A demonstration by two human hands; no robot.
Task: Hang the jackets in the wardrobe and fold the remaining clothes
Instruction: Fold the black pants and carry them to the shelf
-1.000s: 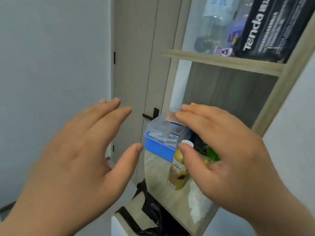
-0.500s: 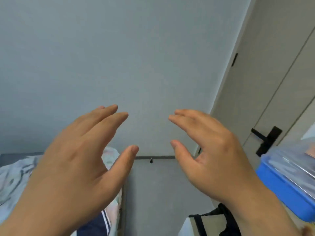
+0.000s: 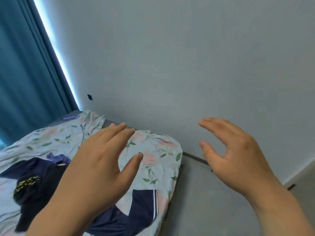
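Note:
Dark navy clothes lie spread on a bed with a floral sheet [image 3: 153, 150] at the lower left. One navy garment [image 3: 34, 176] carries a yellow-and-black print. A second navy piece with white side stripes [image 3: 143, 205] lies near the bed's right edge. My left hand [image 3: 95, 167] hovers over the bed with its fingers straight and spread, holding nothing. My right hand [image 3: 233, 155] is raised in front of the wall, to the right of the bed, fingers relaxed and empty.
A plain grey wall [image 3: 187, 65] fills the upper view. A teal curtain [image 3: 25, 74] hangs at the left with a strip of daylight along its edge. A narrow strip of floor [image 3: 196, 210] runs between the bed and the wall.
The view has swung left, from the shelf and door to the wall and then to the bed. Both hands stay raised and empty in front of me.

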